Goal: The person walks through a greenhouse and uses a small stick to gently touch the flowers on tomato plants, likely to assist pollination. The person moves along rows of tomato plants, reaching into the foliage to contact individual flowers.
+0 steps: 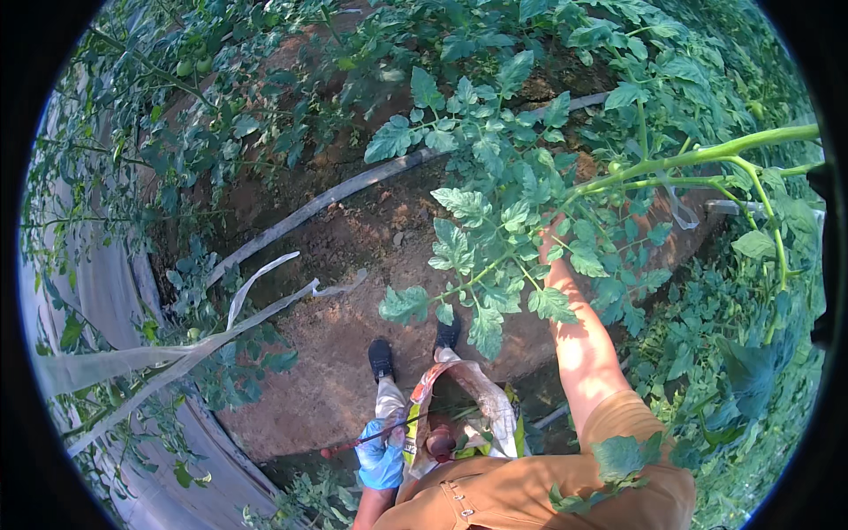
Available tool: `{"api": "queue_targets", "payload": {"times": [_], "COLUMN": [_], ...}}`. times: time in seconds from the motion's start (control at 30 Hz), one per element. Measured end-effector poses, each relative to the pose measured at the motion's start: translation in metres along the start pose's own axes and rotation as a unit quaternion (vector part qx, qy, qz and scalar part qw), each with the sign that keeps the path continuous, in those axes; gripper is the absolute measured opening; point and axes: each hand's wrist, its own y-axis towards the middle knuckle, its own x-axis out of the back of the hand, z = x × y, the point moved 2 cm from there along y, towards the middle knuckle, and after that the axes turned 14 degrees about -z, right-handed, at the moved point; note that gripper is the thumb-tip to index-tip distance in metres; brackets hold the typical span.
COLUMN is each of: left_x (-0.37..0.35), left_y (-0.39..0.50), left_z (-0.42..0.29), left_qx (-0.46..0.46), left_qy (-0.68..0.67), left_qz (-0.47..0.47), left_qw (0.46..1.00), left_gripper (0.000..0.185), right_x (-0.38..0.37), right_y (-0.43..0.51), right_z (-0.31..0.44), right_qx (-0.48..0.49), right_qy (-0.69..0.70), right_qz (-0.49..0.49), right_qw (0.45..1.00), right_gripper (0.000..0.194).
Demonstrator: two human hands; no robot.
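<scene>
My left hand (382, 452), in a blue plastic glove, grips a thin dark rod with a red end (339, 448) beside an open printed plastic bag (490, 392). Whether it also grips the bag's rim is not clear. Inside the bag I see a reddish-brown rounded object (440, 440) and bits of greenery. My bare right arm reaches forward, and the right hand (552, 228) is among the leaves of a tomato plant (464, 207); foliage covers its fingers. A thick green tomato stem (712, 154) runs from there to the right edge.
A grey irrigation hose (331, 193) curves across the bare soil (318, 371). Pale plastic strips (265, 311) stretch in from the left, near plastic sheeting (106, 265). Green tomatoes (192, 66) hang at upper left. Dense plants (702, 331) fill the right side.
</scene>
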Motion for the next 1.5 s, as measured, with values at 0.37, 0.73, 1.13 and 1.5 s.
{"api": "queue_targets", "payload": {"times": [0.37,0.73,1.13,1.5], "left_x": [-0.014,-0.012,0.036,0.104], "left_y": [0.015,0.013,-0.008,0.002], "left_z": [0.020,-0.007,0.005,-0.021], "left_qx": [-0.004,-0.032,-0.064,-0.090], "left_qy": [0.050,0.038,0.012,-0.030], "left_qz": [0.007,-0.007,-0.043,-0.067], "left_qw": [0.999,0.999,0.997,0.993], "left_gripper": [0.020,0.020,0.025,0.017], "right_x": [-0.004,-0.038,-0.016,-0.151], "right_y": [0.037,0.066,-0.075,-0.337], "right_z": [0.014,0.029,0.121,0.251], "right_qx": [-0.207,-0.162,0.005,-0.103], "right_qy": [-0.242,-0.365,-0.512,-0.552], "right_qz": [-0.102,-0.063,0.075,0.309], "right_qw": [0.943,0.915,0.856,0.767], "right_gripper": [0.036,0.035,0.036,0.017]}}
